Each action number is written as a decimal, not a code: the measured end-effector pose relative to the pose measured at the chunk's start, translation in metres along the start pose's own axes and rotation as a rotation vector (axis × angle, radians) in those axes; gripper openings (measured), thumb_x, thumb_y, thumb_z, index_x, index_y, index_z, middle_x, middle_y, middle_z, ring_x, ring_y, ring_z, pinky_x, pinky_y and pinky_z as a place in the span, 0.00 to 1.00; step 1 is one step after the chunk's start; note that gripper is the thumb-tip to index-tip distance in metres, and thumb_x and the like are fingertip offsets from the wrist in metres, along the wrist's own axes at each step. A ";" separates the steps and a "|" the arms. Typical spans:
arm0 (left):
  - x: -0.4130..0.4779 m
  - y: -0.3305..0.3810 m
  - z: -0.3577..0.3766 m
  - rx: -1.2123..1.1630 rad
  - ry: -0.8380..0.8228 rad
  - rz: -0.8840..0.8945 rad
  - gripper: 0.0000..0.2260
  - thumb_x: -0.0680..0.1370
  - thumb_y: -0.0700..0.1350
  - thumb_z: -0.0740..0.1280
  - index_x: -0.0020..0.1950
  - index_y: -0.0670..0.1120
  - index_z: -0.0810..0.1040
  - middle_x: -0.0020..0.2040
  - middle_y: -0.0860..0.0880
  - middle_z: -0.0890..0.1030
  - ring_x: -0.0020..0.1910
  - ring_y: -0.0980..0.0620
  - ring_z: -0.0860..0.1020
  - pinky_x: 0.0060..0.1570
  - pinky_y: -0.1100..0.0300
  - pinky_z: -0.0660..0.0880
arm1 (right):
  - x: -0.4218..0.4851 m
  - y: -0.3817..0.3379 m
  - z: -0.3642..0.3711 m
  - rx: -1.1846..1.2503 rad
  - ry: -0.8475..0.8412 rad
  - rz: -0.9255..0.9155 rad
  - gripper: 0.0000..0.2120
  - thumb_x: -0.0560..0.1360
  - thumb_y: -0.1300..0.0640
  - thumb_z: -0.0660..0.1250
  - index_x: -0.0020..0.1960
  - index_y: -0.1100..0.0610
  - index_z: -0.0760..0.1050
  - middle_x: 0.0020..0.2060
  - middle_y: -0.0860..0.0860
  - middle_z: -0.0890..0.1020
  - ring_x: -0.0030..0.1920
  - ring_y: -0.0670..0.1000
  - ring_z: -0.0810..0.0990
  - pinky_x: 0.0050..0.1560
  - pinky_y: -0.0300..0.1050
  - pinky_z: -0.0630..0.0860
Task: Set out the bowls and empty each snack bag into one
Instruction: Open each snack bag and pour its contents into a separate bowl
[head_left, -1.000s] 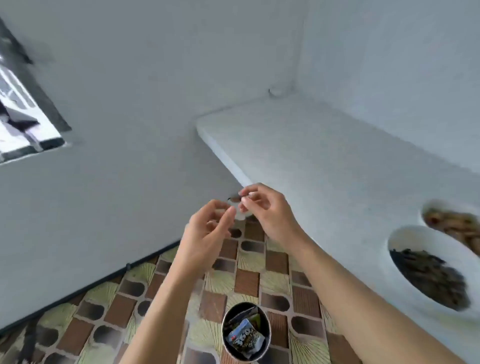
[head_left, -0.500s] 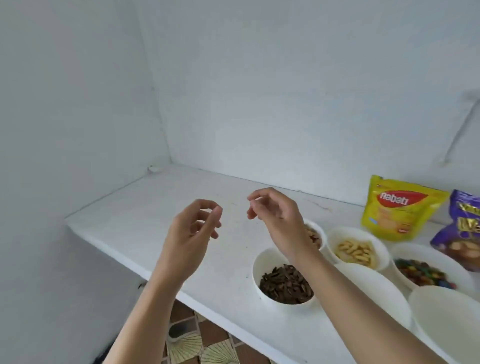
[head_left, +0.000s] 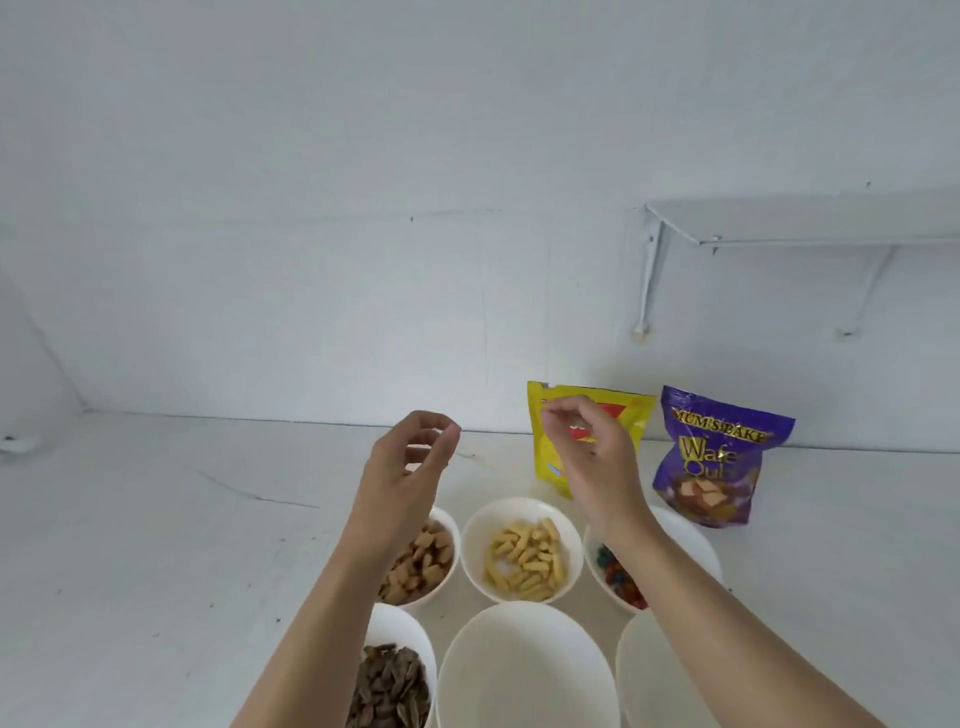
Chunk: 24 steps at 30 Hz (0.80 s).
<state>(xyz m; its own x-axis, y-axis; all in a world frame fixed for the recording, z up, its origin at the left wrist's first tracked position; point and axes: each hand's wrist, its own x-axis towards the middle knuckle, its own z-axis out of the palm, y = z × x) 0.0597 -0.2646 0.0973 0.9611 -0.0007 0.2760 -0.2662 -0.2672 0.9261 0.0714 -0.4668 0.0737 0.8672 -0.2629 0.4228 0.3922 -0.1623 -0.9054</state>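
Note:
Several white bowls stand on the white counter (head_left: 156, 545). One holds brown crackers (head_left: 428, 564), one yellow sticks (head_left: 522, 558), one coloured candies (head_left: 615, 571), one dark seeds (head_left: 387, 680). Two empty bowls (head_left: 524, 675) (head_left: 649, 680) sit at the near edge. A yellow snack bag (head_left: 548, 457) and a purple wafer bag (head_left: 722, 457) stand upright against the wall. My left hand (head_left: 410, 467) hovers above the cracker bowl, fingers loosely curled and empty. My right hand (head_left: 592, 457) is raised in front of the yellow bag, fingers loosely curled; whether it touches the bag is unclear.
A white wall shelf on brackets (head_left: 805, 221) juts out at the upper right above the bags. A small white object (head_left: 15, 442) lies in the far left corner. The right forearm covers part of the candy bowl.
The view swung from the floor bin at the left over to the counter. The small scrap pinched in my right hand is gone. Both hands now hover above the bowls.

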 end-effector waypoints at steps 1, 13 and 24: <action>0.009 -0.002 0.013 0.002 -0.011 -0.005 0.05 0.82 0.51 0.68 0.49 0.53 0.82 0.45 0.54 0.82 0.46 0.53 0.82 0.50 0.52 0.79 | 0.009 0.010 -0.010 -0.036 0.034 -0.006 0.03 0.79 0.59 0.69 0.48 0.52 0.81 0.45 0.41 0.82 0.49 0.40 0.79 0.49 0.41 0.75; 0.102 -0.048 0.121 -0.005 -0.084 -0.145 0.04 0.81 0.52 0.69 0.50 0.53 0.82 0.64 0.52 0.76 0.62 0.53 0.77 0.58 0.54 0.75 | 0.069 0.087 -0.075 -0.277 0.216 0.103 0.01 0.79 0.51 0.70 0.48 0.47 0.80 0.67 0.48 0.72 0.72 0.47 0.68 0.66 0.47 0.71; 0.140 -0.073 0.168 0.005 -0.232 -0.234 0.07 0.78 0.44 0.73 0.45 0.57 0.85 0.64 0.48 0.80 0.64 0.48 0.78 0.56 0.59 0.75 | 0.089 0.131 -0.079 -0.313 0.123 0.272 0.03 0.79 0.58 0.69 0.51 0.52 0.81 0.54 0.46 0.79 0.58 0.45 0.75 0.53 0.34 0.70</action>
<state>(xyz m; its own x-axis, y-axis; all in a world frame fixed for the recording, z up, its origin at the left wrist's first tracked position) 0.2260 -0.4074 0.0249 0.9874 -0.1578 -0.0102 -0.0367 -0.2911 0.9560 0.1763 -0.5866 -0.0046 0.8758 -0.4442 0.1890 0.0260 -0.3475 -0.9373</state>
